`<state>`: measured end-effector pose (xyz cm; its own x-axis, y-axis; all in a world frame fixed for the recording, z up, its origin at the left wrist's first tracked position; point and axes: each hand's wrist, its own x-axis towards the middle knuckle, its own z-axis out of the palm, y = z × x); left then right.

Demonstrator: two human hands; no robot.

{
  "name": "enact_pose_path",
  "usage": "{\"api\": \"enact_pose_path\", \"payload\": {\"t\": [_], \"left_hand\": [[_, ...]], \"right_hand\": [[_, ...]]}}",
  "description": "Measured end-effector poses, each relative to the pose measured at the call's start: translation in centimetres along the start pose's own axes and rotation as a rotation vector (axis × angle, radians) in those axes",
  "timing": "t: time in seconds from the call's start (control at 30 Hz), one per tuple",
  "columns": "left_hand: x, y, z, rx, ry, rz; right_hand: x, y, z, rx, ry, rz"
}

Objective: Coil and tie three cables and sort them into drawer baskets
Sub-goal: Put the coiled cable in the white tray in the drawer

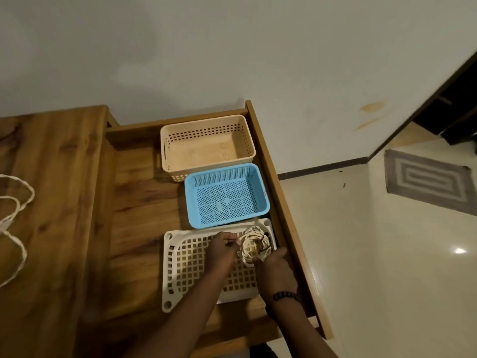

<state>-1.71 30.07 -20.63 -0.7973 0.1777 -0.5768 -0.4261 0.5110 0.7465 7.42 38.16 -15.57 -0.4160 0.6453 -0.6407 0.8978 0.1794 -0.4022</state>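
Observation:
A coiled cream cable [254, 244] with a dark tie lies in the far right corner of the white lattice basket [180, 267], nearest me in the open drawer. My left hand [222, 251] pinches the coil's left side with curled fingers. My right hand [276, 272] holds the coil from below right; its fingertips are hidden behind the coil. Beyond stand an empty blue basket [227, 195] and an empty beige basket [206, 143]. Loose cream cable [15, 218] lies in loops on the wooden tabletop at far left.
The wooden drawer [289, 228] is pulled out to the right of the tabletop [51, 177], its right wall beside a tiled floor. A grey mat [428, 179] lies on the floor at right. A pale wall stands behind.

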Motion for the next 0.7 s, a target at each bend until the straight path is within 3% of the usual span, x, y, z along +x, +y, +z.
{"api": "enact_pose_path", "payload": {"t": [0.23,0.47,0.7], "left_hand": [[-0.7,1.2,-1.8,0.073,0.103,0.112],[-2.9,3.6,-8.8,0.234,0.185,0.398],[-5.3,1.5,-21.4,0.327,0.582,0.534]], "right_hand": [[-1.7,-0.7,-1.3,-0.303,0.237,-0.215],[-2.9,-5.9,0.6,-0.334,0.173,-0.484],[-7.9,-14.2,7.4,-0.398,0.137,-0.874]]}}
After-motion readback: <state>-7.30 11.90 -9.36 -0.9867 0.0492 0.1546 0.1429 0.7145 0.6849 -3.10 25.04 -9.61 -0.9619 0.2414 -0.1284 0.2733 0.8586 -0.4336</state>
